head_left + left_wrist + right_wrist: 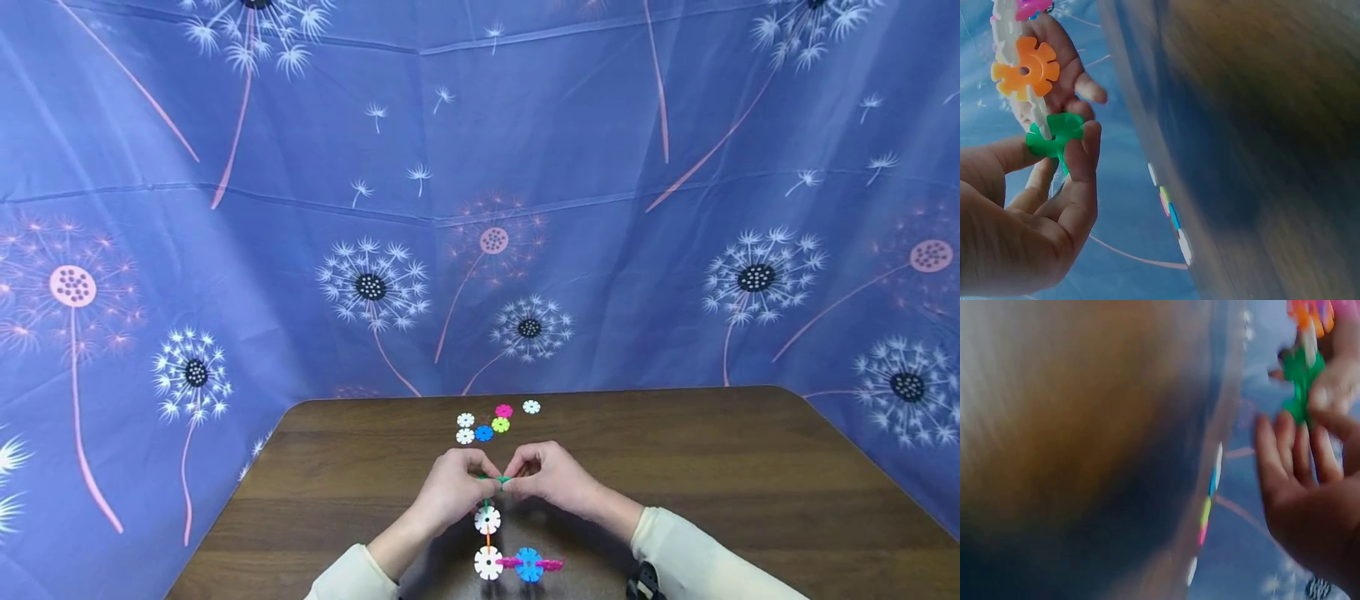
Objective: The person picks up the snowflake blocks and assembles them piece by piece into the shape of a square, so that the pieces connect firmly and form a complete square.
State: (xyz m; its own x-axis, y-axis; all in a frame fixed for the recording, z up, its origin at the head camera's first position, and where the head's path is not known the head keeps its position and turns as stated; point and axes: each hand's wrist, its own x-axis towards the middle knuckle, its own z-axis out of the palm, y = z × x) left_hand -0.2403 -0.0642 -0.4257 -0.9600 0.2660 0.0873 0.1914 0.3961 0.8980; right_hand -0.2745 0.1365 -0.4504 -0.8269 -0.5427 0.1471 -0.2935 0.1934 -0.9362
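Note:
My left hand (pixel 456 483) pinches a green notched disc (pixel 1054 136) between thumb and fingers. This disc ends a chain of interlocked snowflake discs, with a white disc (pixel 487 520), an orange disc (pixel 1025 70), another white one, then a blue disc (pixel 528 565) between pink ones (pixel 552 565). Fingertips of my right hand (pixel 553 480) pinch a second green disc (pixel 1296 411). It meets the first green disc at an angle, edge to edge, between the two hands. Fingers partly cover where the green discs meet.
Beyond the hands, several loose discs lie on the brown wooden table (pixel 712 467): white (pixel 531 407), pink (pixel 504 411), yellow-green (pixel 500 425) and blue (pixel 483 433) among them. A blue dandelion-print cloth (pixel 600 250) hangs behind the table's far edge.

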